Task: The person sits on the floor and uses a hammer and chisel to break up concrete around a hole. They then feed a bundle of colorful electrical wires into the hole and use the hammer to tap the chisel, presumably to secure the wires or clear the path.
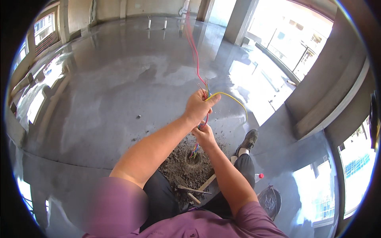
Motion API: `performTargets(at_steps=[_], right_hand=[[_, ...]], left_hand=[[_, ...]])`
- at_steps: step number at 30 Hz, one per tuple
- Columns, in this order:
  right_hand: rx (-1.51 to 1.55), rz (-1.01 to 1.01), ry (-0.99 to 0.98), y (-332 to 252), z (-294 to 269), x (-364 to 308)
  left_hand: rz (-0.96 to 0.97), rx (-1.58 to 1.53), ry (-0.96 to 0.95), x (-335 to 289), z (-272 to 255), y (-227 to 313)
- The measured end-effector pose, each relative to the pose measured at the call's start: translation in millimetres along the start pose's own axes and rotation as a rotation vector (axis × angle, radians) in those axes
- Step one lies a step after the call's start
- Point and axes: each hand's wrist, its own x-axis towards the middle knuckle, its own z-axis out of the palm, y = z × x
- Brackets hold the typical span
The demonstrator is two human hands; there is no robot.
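A bundle of electrical wires point(206, 119) in several colours runs up through both of my hands. My left hand point(198, 106) is the upper one, closed round the bundle with the thumb pointing right. Just below it, my right hand point(204, 134) is also closed on the wires. A red wire point(197, 65) stretches from the left hand up toward the far side of the room. To the right, a yellow wire point(234, 99) arcs out and droops. Short wire ends stick up above the left hand. Lower down, coloured wires point(194, 150) come out of a hole point(193, 159) in the floor.
Broken dirt and rubble point(174, 162) surround the hole between my legs. A thin metal rod point(194, 189) and a wooden handle point(207, 182) lie there. A bottle with a red cap point(260, 175) and a dark bucket point(270, 200) stand at right. Two white pipes point(165, 23) rise from the far floor.
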Motion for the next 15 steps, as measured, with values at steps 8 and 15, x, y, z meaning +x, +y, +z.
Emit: performTargets(at_steps=[8,15], right_hand=[[-0.09,0.194,0.022,-5,15,-22],[-0.428,-0.195,0.123,-15,7,-37]], left_hand=[[-0.311,-0.154,0.066,-11,-4,24],[-0.137,-0.022,0.053,-10,3,26]])
